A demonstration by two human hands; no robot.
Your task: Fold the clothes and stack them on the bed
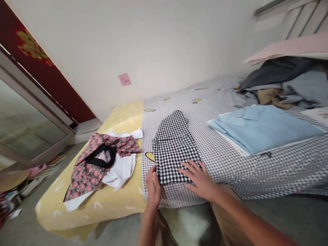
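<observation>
Checked cloth (174,147) is lying lengthwise near-to-far, left hand (153,188) flanking its near-left edge, grip unclear, right hand (203,181) resting wide near-right.

A folded black-and-white checked garment (176,147) lies on a bed's finely checked sheet (217,99), with the left hand (153,186) at its lower left edge and the right hand (201,179) spread flat over its lower right part. To the left, a pink floral garment with a black neckband (82,171) lies over white cloth (121,171) on a yellow cover (125,112). To the right, a folded light-blue shirt (274,131) lies before heaped grey and brown clothes (279,73), and a pink paper (124,79) shows on the wall (179,44) behind.
</observation>
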